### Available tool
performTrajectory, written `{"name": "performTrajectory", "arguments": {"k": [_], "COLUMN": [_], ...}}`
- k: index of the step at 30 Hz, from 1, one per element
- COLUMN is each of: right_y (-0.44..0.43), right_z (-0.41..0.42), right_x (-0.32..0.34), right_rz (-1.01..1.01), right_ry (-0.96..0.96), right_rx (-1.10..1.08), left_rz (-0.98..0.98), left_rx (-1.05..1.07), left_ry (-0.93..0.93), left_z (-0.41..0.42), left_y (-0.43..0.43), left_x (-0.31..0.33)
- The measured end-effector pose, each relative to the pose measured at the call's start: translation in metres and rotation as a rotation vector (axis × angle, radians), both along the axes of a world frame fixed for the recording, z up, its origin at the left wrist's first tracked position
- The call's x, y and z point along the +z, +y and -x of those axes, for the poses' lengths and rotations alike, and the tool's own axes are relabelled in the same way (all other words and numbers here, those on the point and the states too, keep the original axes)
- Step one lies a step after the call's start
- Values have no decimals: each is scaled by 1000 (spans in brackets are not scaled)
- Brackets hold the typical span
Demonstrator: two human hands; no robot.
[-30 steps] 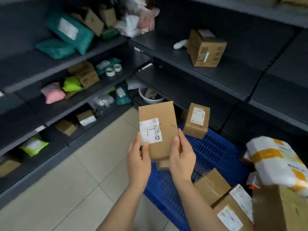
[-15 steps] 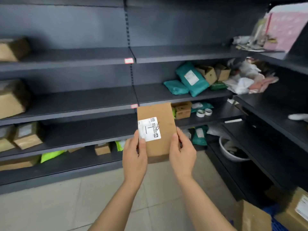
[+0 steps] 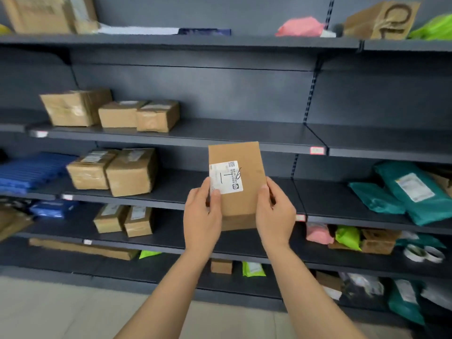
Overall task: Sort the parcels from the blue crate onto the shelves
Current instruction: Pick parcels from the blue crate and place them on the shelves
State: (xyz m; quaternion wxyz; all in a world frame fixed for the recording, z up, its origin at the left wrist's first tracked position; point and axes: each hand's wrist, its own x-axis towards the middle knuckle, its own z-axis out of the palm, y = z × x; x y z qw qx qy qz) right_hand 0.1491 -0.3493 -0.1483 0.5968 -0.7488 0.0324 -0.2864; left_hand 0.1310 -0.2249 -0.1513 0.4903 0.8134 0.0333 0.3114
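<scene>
Shelves (image 3: 220, 134) behind; parcel (image 3: 248, 192) btwn left hand (image 3: 203, 216), right hand (image 3: 275, 211).

Both bare forearms reach forward and up, roughly parallel. The left hand (image 3: 202, 217) grips the left edge of the parcel (image 3: 247, 192), thumb on its front. The right hand (image 3: 276, 211) grips the right edge, thumb on front, fingers curled behind.

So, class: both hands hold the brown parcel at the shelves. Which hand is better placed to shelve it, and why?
Right, probably. The right hand grips the brown parcel on the side where the shelf runs bare; cardboard boxes fill the stretch beyond the left hand.
</scene>
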Motion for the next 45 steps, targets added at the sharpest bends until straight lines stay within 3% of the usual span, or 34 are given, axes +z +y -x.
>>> {"name": "performTrajectory", "arguments": {"k": [11, 17, 25, 29, 36, 45], "right_y": [91, 124, 159, 172, 176, 169], "right_z": [-175, -256, -359, -387, -418, -452], "right_x": [69, 93, 101, 104, 100, 87], "right_rz": [107, 217, 324, 352, 354, 723], "right_ry": [-48, -23, 69, 187, 230, 192], "right_rx": [124, 118, 116, 247, 407, 315], "left_rz": [-60, -219, -424, -540, -687, -827], "left_rx": [133, 84, -81, -82, -59, 60], "left_ry": [-58, -33, 152, 205, 260, 272], "left_z": [-159, -243, -338, -378, -417, -449], "left_y": [94, 135, 181, 200, 209, 201], "left_x": [66, 91, 107, 108, 107, 99]}}
